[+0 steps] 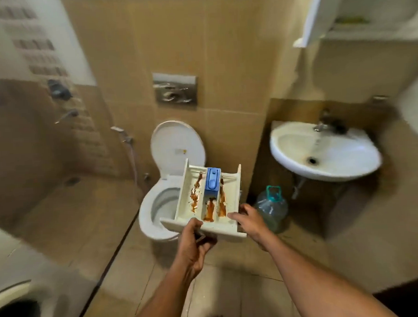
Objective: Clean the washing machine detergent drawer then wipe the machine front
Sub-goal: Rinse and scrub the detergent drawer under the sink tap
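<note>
Detergent drawer [184, 190]: white, held in the air at 12 o'clock from me, in front of the toilet bowl, front panel toward me.
Drawer contents: 3 compartments, each streaked with brown-orange residue; blue insert [213, 182] at the rear of the middle one.
My left hand [195, 242]: clamped on the front panel left of its middle, thumb on top, fingers curled beneath.
My right hand [249, 220]: gripping the front right corner.
Toilet [176, 145]: 12 o'clock, lid raised.
Sink [289, 152]: 2 o'clock, wall-mounted, tap [321, 126] running.
Water bottle [271, 207]: 1 o'clock, on the floor below the sink.
Washing machine [15, 308]: 8 o'clock, blurred.
</note>
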`<state>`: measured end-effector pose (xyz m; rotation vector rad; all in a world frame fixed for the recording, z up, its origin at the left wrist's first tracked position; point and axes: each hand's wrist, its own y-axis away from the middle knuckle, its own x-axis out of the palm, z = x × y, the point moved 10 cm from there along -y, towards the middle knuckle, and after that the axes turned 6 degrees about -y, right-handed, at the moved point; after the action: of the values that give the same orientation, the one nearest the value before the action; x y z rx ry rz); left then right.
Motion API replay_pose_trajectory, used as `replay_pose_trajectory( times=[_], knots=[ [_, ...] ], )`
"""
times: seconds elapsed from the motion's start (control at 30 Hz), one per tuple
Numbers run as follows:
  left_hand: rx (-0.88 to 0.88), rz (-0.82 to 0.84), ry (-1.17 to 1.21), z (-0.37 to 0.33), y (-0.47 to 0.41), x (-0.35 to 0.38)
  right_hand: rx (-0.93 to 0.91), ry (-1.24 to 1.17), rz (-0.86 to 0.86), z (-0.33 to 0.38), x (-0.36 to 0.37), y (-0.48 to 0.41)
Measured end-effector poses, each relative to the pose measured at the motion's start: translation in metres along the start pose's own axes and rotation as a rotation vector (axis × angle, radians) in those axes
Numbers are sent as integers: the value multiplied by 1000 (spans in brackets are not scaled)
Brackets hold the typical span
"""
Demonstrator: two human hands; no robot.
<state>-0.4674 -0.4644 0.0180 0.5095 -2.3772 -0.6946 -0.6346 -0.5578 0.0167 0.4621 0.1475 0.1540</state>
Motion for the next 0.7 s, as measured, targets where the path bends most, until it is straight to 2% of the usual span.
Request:
replay_pose_trajectory(
  times=[0.17,0.33,0.43,0.7],
  knots=[
    [-83,200,-159,3,-40,117,5,-220,-221,25,-102,-18],
    [-178,395,-241,7,-66,212,-17,-293,-370,46,-177,-35],
    [-236,428,-299,19,-84,253,-28,-342,-464,53,-216,-42],
    [-306,520,-463,56,-138,344,6,-389,-516,42,-303,-84]
  ],
)
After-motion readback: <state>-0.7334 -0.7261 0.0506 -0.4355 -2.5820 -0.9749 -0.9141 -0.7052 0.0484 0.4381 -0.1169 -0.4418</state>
